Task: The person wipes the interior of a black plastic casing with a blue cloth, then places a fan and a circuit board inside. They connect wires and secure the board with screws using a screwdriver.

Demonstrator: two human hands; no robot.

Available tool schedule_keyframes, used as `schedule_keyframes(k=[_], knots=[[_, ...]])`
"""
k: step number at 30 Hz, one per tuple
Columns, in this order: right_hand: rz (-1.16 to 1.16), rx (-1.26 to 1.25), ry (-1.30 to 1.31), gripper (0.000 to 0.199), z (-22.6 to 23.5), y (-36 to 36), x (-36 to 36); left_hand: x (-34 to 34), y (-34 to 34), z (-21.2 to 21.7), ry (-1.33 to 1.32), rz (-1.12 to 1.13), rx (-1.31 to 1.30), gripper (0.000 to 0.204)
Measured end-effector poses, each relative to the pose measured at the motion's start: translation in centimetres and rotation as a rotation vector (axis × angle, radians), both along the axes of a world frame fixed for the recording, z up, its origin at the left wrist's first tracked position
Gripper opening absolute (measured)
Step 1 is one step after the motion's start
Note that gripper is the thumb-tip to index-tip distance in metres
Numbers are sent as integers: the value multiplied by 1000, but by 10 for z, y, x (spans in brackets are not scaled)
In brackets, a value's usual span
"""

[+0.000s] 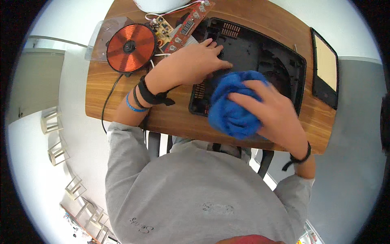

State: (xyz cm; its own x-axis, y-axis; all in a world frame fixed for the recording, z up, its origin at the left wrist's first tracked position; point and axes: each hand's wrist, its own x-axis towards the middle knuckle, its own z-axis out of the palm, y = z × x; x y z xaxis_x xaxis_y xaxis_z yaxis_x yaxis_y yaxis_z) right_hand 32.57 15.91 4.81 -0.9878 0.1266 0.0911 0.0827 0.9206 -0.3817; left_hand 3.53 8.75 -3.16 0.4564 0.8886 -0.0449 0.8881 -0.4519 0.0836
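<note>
A black plastic housing (239, 51), shaped like the bottom shell of an induction cooker, lies open on the wooden table. My left hand (199, 61) rests on its left side with the fingers spread and pressed down. Bunched in my right hand (272, 110) is a blue cloth (233, 105), held over the front part of the housing. The right hand is slightly blurred, and the cloth covers part of the front rim.
Left of the housing sit a copper coil (132, 48), a red circuit board (189, 26) and a yellowish board (162, 28), with wires among them. A white rounded object (160, 5) stands at the back. A dark-framed panel (325, 67) lies at the table's right edge.
</note>
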Motion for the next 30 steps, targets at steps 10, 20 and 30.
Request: schedule_keyframes(k=[10, 20, 30], knots=[[21, 71, -280, 79, 10, 17, -45, -42, 10, 16, -421, -22, -31, 104], [398, -149, -369, 81, -21, 21, -59, -42, 12, 37, -361, 205, -259, 87], [25, 258, -76, 80, -33, 19, -52, -49, 10, 23, -395, 119, -143, 66]])
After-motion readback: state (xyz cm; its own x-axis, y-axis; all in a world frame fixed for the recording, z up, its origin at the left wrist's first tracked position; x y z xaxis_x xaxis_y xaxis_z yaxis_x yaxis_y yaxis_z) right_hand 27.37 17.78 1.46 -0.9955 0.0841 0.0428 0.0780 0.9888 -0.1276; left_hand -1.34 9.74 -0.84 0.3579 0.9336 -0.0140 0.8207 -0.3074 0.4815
